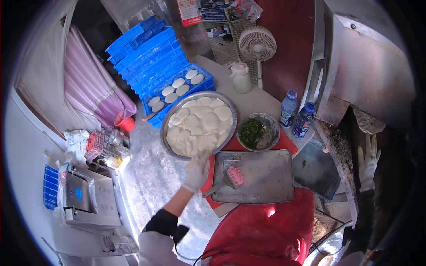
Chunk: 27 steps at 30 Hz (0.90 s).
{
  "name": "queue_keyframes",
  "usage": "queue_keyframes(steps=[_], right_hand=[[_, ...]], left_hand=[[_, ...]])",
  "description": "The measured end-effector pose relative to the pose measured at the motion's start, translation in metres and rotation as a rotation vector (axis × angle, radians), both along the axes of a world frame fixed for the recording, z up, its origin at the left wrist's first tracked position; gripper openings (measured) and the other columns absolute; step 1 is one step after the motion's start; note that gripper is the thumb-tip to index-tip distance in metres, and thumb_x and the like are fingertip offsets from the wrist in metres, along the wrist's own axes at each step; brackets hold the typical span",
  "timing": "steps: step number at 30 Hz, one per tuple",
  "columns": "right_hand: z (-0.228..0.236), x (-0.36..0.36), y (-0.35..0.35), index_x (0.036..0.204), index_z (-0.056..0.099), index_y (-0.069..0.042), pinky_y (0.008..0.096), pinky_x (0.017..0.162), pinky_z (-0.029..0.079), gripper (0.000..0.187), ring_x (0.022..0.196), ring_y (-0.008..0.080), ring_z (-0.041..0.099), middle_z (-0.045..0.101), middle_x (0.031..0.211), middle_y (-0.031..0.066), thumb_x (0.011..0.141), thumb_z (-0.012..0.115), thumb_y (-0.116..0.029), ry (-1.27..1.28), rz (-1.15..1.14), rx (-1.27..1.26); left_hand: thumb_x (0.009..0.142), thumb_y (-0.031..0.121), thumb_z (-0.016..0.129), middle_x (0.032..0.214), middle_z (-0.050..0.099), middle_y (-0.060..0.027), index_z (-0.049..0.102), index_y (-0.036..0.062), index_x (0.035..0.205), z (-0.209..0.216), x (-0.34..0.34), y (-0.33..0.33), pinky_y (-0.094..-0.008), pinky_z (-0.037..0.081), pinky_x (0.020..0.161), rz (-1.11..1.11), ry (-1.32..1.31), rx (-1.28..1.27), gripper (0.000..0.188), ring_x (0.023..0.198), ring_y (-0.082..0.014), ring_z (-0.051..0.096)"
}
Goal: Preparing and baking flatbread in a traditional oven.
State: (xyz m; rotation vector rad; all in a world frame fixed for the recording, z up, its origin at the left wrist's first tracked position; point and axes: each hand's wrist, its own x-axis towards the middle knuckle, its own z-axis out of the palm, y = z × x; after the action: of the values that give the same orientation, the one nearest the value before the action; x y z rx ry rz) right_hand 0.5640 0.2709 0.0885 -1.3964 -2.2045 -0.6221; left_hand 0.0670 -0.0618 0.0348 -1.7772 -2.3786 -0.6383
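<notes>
I judged the work to be partway along: plenty of pale dough rounds (211, 121) lay heaped in the steel basin (163, 132) at the far left of the metal tray (266, 181), and eight more sat in the top blue crate (205, 87) beyond it. On the tray I saw only a handled scraper (222, 182) carrying pink mince (235, 176), with no rounds set there, so filling looked left to do; chopped greens (252, 134) waited in a bowl on the surface (264, 99). I had the left hand (197, 172), gloved, at the basin's near rim, its forearm angling in from the near left; I could not tell whether its fingers gripped any dough. My right hand (368, 166), also gloved, reached well out to the right, fingers spread and apparently holding nothing, just short of a pale, mottled disc (369, 120).
</notes>
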Motion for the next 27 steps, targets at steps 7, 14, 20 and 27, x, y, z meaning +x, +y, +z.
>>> queue_keyframes(steps=[7,14,20,27], right_hand=[[0.011,0.036,-0.081,0.141,0.029,-0.02,0.0487,0.105,0.023,0.053,0.131,0.0248,0.032,0.027,0.146,0.0074,0.091,0.047,-0.024,-0.069,-0.153,-0.171],[0.008,0.094,-0.118,0.139,0.033,-0.014,0.0474,0.108,0.014,0.05,0.132,0.0242,0.031,0.028,0.146,0.0084,0.092,0.046,-0.023,0.109,-0.205,-0.355],[-0.043,0.154,-0.108,0.134,0.035,-0.038,0.0559,0.102,0.02,0.044,0.14,0.0205,0.003,0.011,0.151,-0.0047,0.092,0.035,-0.025,0.007,-0.17,-0.356],[0.004,0.103,-0.145,0.135,0.04,-0.01,0.0491,0.108,0.013,0.045,0.134,0.0229,0.026,0.03,0.144,0.0088,0.093,0.045,-0.024,-0.312,-0.201,-0.289]], left_hand=[[0.089,0.045,0.04,0.134,0.037,-0.0275,0.035,-0.0033,0.132,-0.042,-0.096,0.066,-0.043,0.025,0.106,0.282,0.146,-0.272,0.065,0.124,-0.0436,0.035],[0.086,0.042,0.044,0.124,0.048,-0.0258,0.042,0.0055,0.13,0.011,-0.124,0.092,-0.0412,0.039,0.095,0.267,-0.161,-0.653,0.057,0.113,-0.0396,0.049],[0.081,0.019,0.05,0.115,0.055,-0.0197,0.052,0.0078,0.12,-0.022,-0.158,0.108,-0.0419,0.041,0.091,0.34,0.295,-0.055,0.041,0.103,-0.0357,0.056],[0.077,0.015,0.052,0.116,0.056,-0.0183,0.058,0.007,0.111,-0.021,-0.163,0.129,-0.0402,0.04,0.093,0.158,0.256,-0.492,0.036,0.106,-0.0304,0.055]])
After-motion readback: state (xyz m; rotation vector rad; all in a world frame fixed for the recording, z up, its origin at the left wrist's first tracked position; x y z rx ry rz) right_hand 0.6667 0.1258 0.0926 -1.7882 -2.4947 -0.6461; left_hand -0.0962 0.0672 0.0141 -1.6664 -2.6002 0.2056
